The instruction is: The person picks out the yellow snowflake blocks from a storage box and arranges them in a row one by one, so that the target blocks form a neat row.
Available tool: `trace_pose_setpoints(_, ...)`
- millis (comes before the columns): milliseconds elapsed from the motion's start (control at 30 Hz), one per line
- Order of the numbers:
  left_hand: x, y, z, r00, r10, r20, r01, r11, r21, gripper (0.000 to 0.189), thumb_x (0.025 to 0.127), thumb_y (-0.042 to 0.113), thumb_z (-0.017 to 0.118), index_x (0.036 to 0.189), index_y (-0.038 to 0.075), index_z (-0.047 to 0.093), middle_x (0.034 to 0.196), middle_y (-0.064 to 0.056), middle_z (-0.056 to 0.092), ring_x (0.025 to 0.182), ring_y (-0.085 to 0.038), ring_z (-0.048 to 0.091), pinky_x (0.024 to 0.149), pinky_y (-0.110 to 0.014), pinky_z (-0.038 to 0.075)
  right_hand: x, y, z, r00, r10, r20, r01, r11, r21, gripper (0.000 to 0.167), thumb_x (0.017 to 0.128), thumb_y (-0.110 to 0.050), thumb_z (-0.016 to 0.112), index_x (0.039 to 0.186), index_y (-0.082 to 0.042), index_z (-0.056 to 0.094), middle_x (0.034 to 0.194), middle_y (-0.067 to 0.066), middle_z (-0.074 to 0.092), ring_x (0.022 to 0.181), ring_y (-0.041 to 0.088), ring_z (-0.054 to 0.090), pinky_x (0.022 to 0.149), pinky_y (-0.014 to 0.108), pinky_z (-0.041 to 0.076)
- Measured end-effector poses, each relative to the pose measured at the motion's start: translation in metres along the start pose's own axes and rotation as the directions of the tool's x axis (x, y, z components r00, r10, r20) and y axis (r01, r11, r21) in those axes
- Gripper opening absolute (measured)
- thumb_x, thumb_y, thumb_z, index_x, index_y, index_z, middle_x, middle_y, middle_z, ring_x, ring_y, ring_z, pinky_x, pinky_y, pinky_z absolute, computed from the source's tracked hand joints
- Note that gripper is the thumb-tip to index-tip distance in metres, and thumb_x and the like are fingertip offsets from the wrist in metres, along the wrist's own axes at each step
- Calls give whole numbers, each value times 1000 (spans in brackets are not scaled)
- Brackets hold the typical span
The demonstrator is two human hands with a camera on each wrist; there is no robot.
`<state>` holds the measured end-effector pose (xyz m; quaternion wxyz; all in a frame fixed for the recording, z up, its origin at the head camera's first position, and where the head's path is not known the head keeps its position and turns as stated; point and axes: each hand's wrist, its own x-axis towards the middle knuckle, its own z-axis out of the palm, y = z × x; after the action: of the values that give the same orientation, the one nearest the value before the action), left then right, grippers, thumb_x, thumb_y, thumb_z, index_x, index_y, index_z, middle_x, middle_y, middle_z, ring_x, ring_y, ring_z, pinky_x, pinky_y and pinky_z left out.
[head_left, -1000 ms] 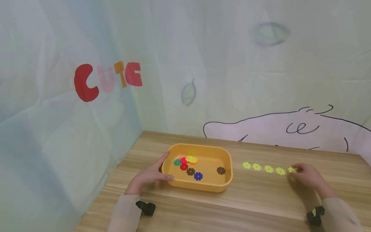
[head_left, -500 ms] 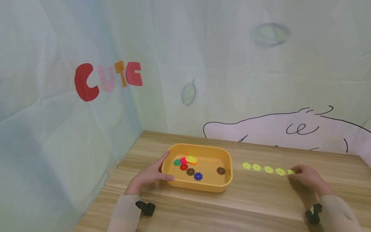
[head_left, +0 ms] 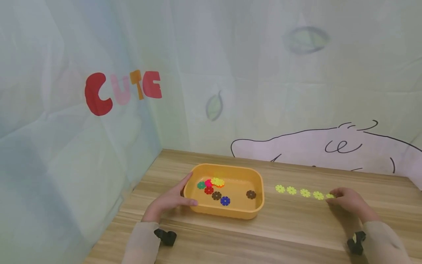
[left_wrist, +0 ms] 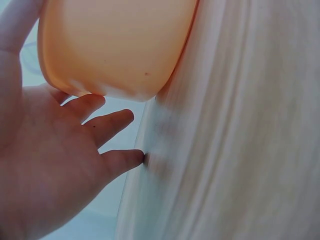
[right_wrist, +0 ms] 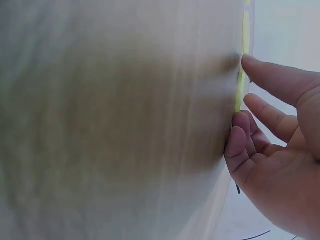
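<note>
An orange-yellow plastic basin [head_left: 227, 210] stands on the wooden table. My left hand [head_left: 169, 200] holds its left end, thumb along the front rim; in the left wrist view several spread fingers [left_wrist: 112, 126] lie at the basin's end wall [left_wrist: 117, 45]. To the basin's right runs a row of yellow snowflake discs [head_left: 304, 193], flat on the wood. At the row's right end my right hand [head_left: 350, 201] pinches the last yellow snowflake disc [head_left: 330, 197], which the fingers partly cover. Seen by the right wrist camera, that disc [right_wrist: 240, 90] lies edge-on between thumb and fingers.
Inside the basin lie several loose discs: a blue disc [head_left: 225, 201], a red disc [head_left: 209, 190], a green disc [head_left: 201, 185], brown ones and a yellow disc [head_left: 215, 181]. A printed cloth wall [head_left: 197, 73] borders the table [head_left: 211, 242] at the back and left.
My right hand has slid the end yellow disc slightly left and toward me, closer to its neighbour in the row. My left hand and the basin have stayed put.
</note>
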<state>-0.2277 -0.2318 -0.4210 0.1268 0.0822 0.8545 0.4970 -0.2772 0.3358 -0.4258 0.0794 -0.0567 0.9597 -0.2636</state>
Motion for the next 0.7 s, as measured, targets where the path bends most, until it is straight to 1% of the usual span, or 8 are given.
trace_pose_setpoints(167, 0, 0, 1, 1000, -9, -1, 9, 1000, 2, 108, 75, 31, 80, 156, 23, 10, 162, -14, 9, 145, -41, 11, 111, -66, 14, -1, 0, -3, 999, -27, -36, 26, 999, -24, 58, 91, -29, 64, 119, 20, 49, 110, 41, 54, 98, 50, 56, 80, 55, 49)
trace_pose_setpoints(267, 1, 0, 0, 1000, -14, -3, 14, 1000, 4, 107, 75, 32, 80, 156, 23, 11, 162, -13, 9, 145, -41, 11, 111, -67, 14, -1, -9, -8, 997, -42, -60, 41, 999, -27, 59, 93, -30, 62, 123, 19, 48, 113, 41, 53, 100, 51, 54, 78, 55, 51)
trace_pose_setpoints(367, 0, 0, 0, 1000, -13, -8, 13, 1000, 2, 107, 75, 32, 81, 156, 23, 11, 162, -12, 9, 145, -41, 10, 111, -67, 14, -1, -26, -12, 994, -70, -80, 68, 997, -23, 60, 94, -32, 62, 125, 17, 48, 115, 40, 53, 103, 51, 54, 80, 55, 51)
trace_pose_setpoints(467, 0, 0, 0, 1000, -7, -7, 7, 1000, 5, 108, 75, 32, 81, 156, 23, 11, 162, -12, 9, 146, -42, 10, 111, -67, 13, -3, -47, -13, 989, -112, -101, 110, 994, -23, 60, 93, -33, 63, 126, 14, 50, 115, 36, 55, 104, 48, 56, 80, 54, 51)
trace_pose_setpoints(567, 0, -1, 0, 1000, -5, -4, 5, 1000, 8, 108, 75, 32, 81, 156, 23, 11, 162, -12, 8, 146, -42, 9, 111, -67, 13, -5, -70, -11, 979, -162, -127, 162, 987, -17, 57, 92, -33, 64, 125, 12, 53, 114, 32, 59, 102, 45, 58, 81, 52, 51)
trace_pose_setpoints(700, 1, -2, -1, 1000, -3, -2, 3, 1000, 12, 109, 75, 32, 81, 156, 22, 10, 162, -13, 8, 146, -41, 9, 111, -66, 12, -5, -100, -5, 965, -217, -147, 222, 975, 17, 53, 91, -31, 66, 123, 10, 56, 111, 28, 61, 98, 38, 60, 80, 50, 52)
